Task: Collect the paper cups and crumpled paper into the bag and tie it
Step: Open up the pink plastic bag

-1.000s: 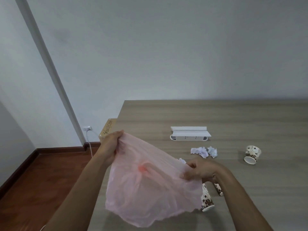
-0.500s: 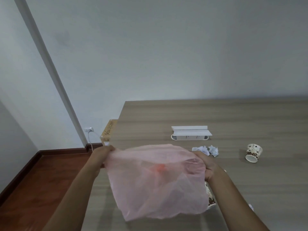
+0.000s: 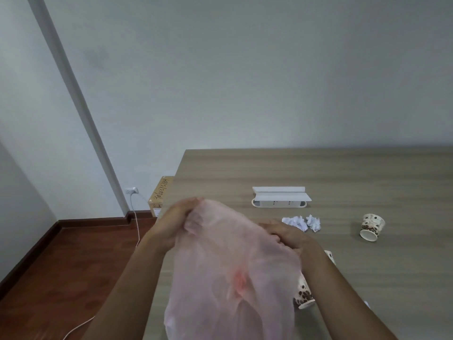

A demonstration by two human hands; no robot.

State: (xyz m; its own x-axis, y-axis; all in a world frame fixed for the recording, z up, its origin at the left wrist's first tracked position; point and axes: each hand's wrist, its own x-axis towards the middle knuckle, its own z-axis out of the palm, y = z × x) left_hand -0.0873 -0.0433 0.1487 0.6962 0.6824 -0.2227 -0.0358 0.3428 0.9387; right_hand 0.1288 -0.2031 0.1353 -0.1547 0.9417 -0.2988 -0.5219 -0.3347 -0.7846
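Left grip (image 3: pixel 175 223) pinching top edge of pink bag (image 3: pixel 232 273); right grip (image 3: pixel 285 235) clutching opposite edge, bag hanging between over surface (image 3: pixel 343 173). Crumpled paper (image 3: pixel 301 222) lying just beyond right grip, paper cups (image 3: pixel 371 227) resting right of it and below.

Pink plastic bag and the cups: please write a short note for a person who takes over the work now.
Left hand grips the top edge of the pink plastic bag; right hand grips its other edge. The bag hangs over the table's near-left part.
Crumpled paper lies beyond the right hand. One paper cup lies tipped at the right, a second cup beside the bag, a third cup shows behind the right forearm.
Done: bag in hand. Left: open it, collect everything, tie.
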